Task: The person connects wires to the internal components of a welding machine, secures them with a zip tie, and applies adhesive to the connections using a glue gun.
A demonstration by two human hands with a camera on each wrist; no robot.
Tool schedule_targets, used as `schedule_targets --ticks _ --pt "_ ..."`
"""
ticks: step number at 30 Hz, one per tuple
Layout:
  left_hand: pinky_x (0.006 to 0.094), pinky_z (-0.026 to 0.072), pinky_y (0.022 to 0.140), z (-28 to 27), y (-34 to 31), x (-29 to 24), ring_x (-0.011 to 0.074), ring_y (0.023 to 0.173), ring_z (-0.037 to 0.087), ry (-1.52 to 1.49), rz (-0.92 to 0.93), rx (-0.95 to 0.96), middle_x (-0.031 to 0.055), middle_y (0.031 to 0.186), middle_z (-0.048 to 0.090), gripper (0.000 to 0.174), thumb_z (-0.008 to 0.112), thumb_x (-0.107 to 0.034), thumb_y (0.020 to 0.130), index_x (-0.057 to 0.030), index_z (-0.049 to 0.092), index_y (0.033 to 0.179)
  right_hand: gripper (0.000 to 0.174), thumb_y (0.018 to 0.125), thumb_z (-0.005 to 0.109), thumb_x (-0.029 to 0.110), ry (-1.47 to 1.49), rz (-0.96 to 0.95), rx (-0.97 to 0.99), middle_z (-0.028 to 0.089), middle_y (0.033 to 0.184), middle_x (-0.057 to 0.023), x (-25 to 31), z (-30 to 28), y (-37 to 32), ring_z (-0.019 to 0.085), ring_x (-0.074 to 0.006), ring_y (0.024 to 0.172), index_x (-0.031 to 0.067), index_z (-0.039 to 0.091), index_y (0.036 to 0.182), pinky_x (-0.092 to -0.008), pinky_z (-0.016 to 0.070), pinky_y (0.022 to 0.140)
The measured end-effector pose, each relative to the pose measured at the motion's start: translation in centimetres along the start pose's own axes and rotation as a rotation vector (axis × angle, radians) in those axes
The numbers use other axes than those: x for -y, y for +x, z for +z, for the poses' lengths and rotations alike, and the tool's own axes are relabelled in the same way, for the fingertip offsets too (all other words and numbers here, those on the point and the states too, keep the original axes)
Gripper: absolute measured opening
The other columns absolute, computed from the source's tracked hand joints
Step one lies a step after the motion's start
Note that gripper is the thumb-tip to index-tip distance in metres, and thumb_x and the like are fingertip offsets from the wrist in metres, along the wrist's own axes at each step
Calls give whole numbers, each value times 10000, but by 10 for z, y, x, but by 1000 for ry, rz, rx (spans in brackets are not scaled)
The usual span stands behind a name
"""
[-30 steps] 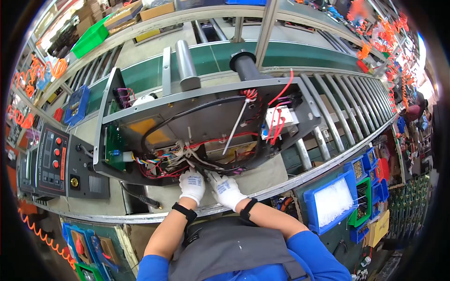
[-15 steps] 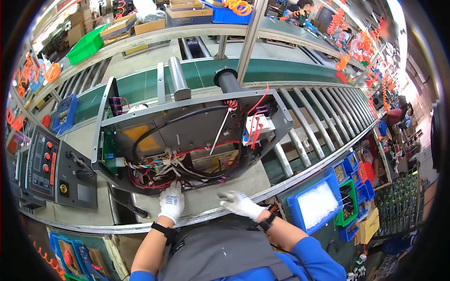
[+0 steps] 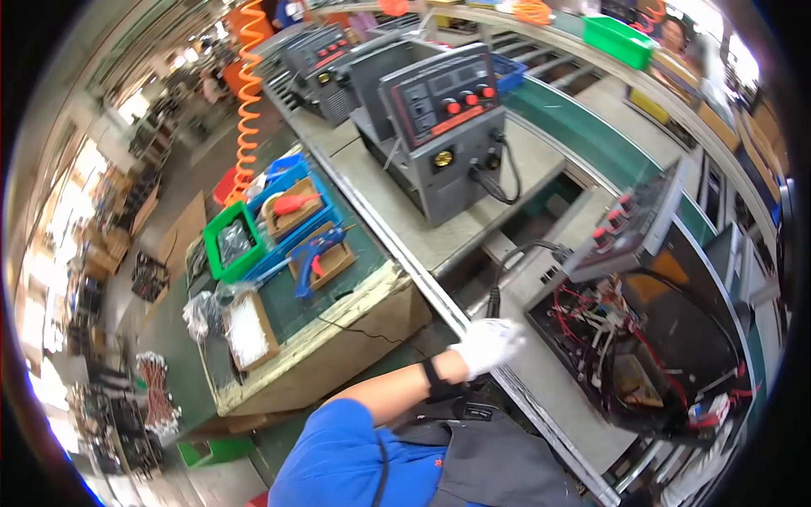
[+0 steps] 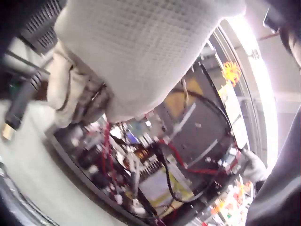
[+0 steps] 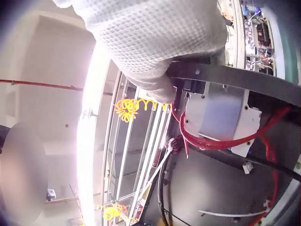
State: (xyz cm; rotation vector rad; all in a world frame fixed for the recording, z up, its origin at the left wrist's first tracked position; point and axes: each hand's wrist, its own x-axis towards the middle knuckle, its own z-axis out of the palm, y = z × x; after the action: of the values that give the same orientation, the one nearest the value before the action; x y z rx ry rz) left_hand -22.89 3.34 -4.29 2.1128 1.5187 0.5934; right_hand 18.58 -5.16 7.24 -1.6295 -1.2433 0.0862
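Note:
An open metal chassis point(image 3: 688, 325) full of wires stands at the right in the head view, its red-knobbed front panel point(image 3: 634, 221) facing left. My gloved left hand point(image 3: 490, 345) is beside a black cable plug point(image 3: 494, 304). In the left wrist view its fingers point(image 4: 70, 92) are curled near the plug point(image 4: 22, 101); whether they hold it is hidden. My right hand point(image 5: 164, 42) grips the chassis's metal edge point(image 5: 235, 77), close to a white block point(image 5: 251, 125) and red wires point(image 5: 221, 143). The left wrist view shows that hand point(image 4: 254, 167) at the chassis's far end.
Another machine point(image 3: 452, 135) with red knobs stands farther up the line. Beyond the line's metal rail point(image 3: 359, 203) is a side bench with a green bin point(image 3: 232, 241), a blue glue gun point(image 3: 314, 256) and a box of white pieces point(image 3: 247, 331). An orange coiled hose point(image 3: 247, 110) hangs above.
The head view has swung left. My left hand has left the wires at the chassis's front edge for the plug on the left; my right hand has moved onto the chassis's far end.

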Motion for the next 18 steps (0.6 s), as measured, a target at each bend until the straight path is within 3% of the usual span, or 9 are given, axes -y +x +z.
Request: schedule_targets --ticks 2,4,5,7,9,12,15,16,18 --pt "421 512 745 -59 -33 23 351 823 634 -6 -346 -164 151 840 651 340 487 -347 888 -76 639 1025 313 968 485 206 -76 -40 34 588 1202 -178 7 -7 14 596 -288 1010 -17 597 1157 -385 471 893" --pt "442 494 670 -107 -73 82 336 740 613 422 -431 -288 158 773 622 232 544 -273 844 -96 649 952 304 970 488 214 -151 -70 50 584 1210 -193 16 -12 25 601 -305 993 -10 618 1129 -390 477 872" --pt "439 493 667 -128 -92 106 326 758 618 365 -594 -661 162 797 626 231 579 -258 819 -79 646 950 300 971 490 218 -196 -84 51 582 1213 -200 24 -17 28 604 -313 984 -6 628 1116 -393 479 862" --pt "448 502 788 -165 -130 174 349 897 617 513 -790 -918 190 966 621 308 597 -272 812 -67 633 1039 296 973 493 225 -299 -113 44 578 1220 -214 40 -29 34 610 -330 966 2 649 1088 -398 485 842" --pt "440 473 895 -184 -166 243 357 1023 594 550 -995 -872 212 1107 604 414 630 -323 796 -43 613 1100 296 975 497 233 -410 -131 15 574 1228 -228 55 -35 33 615 -346 949 9 670 1061 -403 490 821" --pt "426 453 936 -219 -181 276 371 1101 559 279 -1102 -485 242 1168 594 534 680 -371 755 -8 593 1135 264 937 571 169 -437 -22 -96 586 1217 -237 102 -16 26 626 -312 924 -24 660 1094 -370 503 812" --pt "402 444 932 -234 -175 266 327 1069 590 29 -1022 -338 218 1154 627 585 696 -377 765 41 586 1159 332 943 489 162 685 522 139 633 1118 -117 104 -8 28 576 -224 1088 -42 574 1191 -363 438 976" --pt "384 462 877 -225 -198 318 293 950 616 43 -982 -323 189 1047 658 512 696 -338 784 44 608 1114 322 933 488 142 581 454 78 632 1114 -114 55 -26 33 593 -227 1049 -35 576 1187 -370 446 964" --pt "380 472 850 -236 -197 320 226 940 606 -795 -834 -257 92 1029 640 397 694 -252 786 -28 604 1101 289 924 496 115 376 407 28 650 1054 -91 74 -21 25 621 -192 957 -38 591 1150 -352 478 900"
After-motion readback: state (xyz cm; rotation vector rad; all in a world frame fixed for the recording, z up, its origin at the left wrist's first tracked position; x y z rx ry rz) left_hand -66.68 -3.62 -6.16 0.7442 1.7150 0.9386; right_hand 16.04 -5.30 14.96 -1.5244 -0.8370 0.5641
